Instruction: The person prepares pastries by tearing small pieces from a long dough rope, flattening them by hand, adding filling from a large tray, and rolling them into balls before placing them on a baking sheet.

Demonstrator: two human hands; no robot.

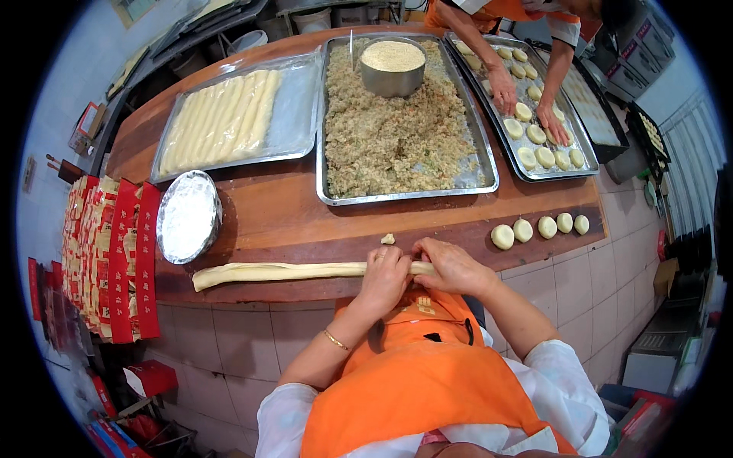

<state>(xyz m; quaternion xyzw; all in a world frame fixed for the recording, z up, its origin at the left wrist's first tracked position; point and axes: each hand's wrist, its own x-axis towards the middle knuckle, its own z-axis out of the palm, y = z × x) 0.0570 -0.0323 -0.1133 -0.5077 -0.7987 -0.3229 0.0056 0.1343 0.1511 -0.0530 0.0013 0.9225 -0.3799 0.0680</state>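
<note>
A long, pale dough rope lies nearly straight along the near edge of the table

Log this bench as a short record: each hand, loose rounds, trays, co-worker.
Left hand: closed over the dough rope
Right hand: at the rope's right end, grip unclear
Loose rounds: five, in a row, table's right side
Left tray: dough strips under clear film
Middle tray: crumbly mixture, pan of pale grains
Right tray: pale rounds, co-worker's hands among them
</note>
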